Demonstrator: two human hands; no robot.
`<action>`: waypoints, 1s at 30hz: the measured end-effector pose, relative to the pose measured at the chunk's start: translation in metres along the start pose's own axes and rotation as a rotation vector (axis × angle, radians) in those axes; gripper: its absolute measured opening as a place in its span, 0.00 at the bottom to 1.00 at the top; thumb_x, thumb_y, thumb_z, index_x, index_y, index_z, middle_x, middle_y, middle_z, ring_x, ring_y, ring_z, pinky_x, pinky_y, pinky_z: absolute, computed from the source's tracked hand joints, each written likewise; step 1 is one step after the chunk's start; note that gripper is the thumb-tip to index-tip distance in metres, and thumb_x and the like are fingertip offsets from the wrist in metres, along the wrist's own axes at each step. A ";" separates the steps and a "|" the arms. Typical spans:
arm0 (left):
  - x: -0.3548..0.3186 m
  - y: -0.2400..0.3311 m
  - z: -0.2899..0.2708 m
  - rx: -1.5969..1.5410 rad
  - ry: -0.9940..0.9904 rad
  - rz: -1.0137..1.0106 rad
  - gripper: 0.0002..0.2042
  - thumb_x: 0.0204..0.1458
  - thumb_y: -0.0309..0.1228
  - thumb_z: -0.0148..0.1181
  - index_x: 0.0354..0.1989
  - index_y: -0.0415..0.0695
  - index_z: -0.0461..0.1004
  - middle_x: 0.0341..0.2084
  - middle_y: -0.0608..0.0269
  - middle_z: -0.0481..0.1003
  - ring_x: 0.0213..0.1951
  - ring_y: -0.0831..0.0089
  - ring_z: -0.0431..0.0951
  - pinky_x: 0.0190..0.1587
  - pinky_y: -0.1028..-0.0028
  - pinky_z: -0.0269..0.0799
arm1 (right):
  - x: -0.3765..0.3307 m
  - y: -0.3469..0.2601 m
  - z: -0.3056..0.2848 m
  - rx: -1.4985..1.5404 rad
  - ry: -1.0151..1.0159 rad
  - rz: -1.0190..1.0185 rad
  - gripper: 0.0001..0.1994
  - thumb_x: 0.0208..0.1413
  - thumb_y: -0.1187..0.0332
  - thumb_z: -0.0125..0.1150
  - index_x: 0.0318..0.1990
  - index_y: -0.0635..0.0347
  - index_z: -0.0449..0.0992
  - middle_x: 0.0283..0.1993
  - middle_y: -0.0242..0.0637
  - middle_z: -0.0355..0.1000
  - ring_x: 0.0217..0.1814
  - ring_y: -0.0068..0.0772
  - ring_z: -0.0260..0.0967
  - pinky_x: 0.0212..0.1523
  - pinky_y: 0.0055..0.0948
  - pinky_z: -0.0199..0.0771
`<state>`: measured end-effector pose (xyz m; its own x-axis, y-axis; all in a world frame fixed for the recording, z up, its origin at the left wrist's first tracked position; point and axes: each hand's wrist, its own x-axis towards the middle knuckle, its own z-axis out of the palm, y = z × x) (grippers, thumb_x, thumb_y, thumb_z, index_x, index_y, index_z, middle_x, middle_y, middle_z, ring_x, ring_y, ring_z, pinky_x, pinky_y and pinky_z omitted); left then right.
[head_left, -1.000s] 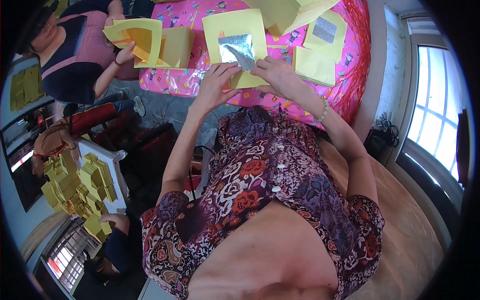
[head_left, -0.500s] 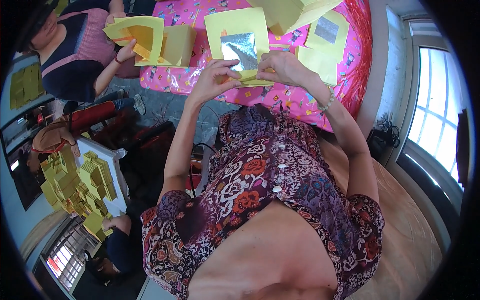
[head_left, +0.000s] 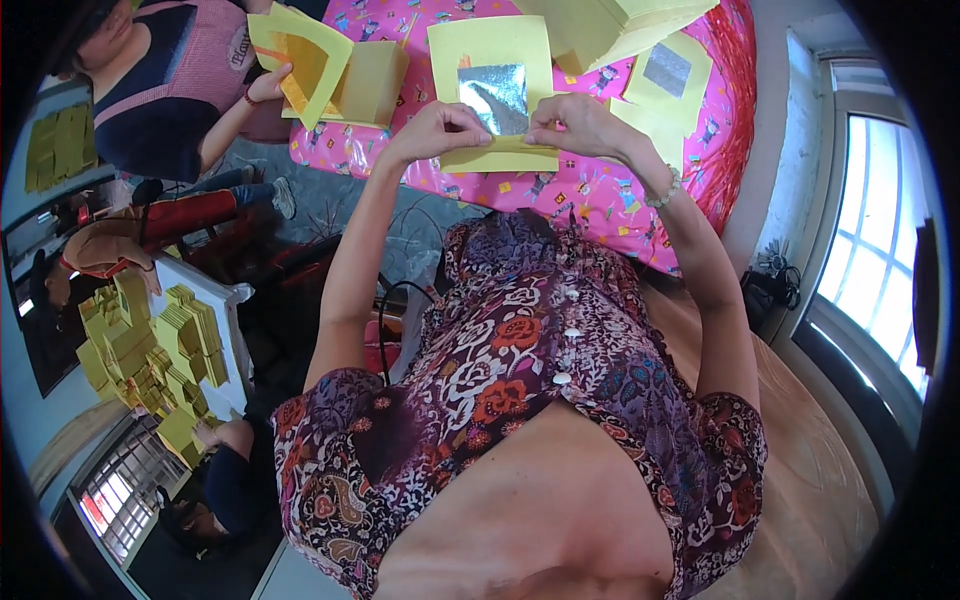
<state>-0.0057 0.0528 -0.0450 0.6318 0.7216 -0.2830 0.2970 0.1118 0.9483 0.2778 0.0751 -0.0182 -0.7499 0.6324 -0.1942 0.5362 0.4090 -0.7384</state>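
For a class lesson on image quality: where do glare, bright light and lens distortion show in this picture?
Head view: the silver foil on the yellow sheet catches a bright glare; the window is nearly washed out to white, its frame bowed by the fisheye; the corners go black.

Looks steeply down from the wearer's head, fisheye-wide, past the floral-print blouse (head_left: 490,370) close by at six o'clock, to left hand (head_left: 440,130) and right hand (head_left: 585,125) farther off around twelve, over the pink-covered counter (head_left: 612,203); bends the barred window (head_left: 870,250) near three.
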 end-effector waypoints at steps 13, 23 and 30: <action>0.000 -0.006 -0.004 -0.084 -0.031 -0.141 0.08 0.54 0.32 0.67 0.34 0.39 0.84 0.33 0.65 0.80 0.39 0.80 0.76 0.44 0.76 0.71 | 0.003 0.000 0.005 0.056 -0.007 0.027 0.14 0.58 0.58 0.65 0.38 0.61 0.81 0.33 0.39 0.76 0.36 0.36 0.75 0.38 0.34 0.73; -0.001 -0.004 -0.006 -0.052 -0.017 -0.146 0.09 0.56 0.31 0.66 0.35 0.38 0.83 0.35 0.64 0.81 0.39 0.80 0.76 0.46 0.76 0.71 | 0.004 -0.011 0.000 -0.041 0.005 0.024 0.13 0.58 0.59 0.63 0.34 0.61 0.79 0.32 0.40 0.75 0.35 0.40 0.74 0.38 0.35 0.74; -0.025 0.009 -0.005 -0.033 0.015 0.059 0.07 0.56 0.30 0.65 0.36 0.40 0.83 0.33 0.65 0.81 0.39 0.79 0.77 0.46 0.75 0.73 | -0.014 -0.040 0.006 -0.278 0.262 -0.355 0.10 0.48 0.71 0.63 0.39 0.60 0.74 0.43 0.40 0.75 0.47 0.48 0.73 0.51 0.43 0.71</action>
<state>-0.0220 0.0391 -0.0290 0.6367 0.7376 -0.2248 0.2359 0.0912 0.9675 0.2647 0.0457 0.0099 -0.8012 0.5517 0.2318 0.3755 0.7651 -0.5231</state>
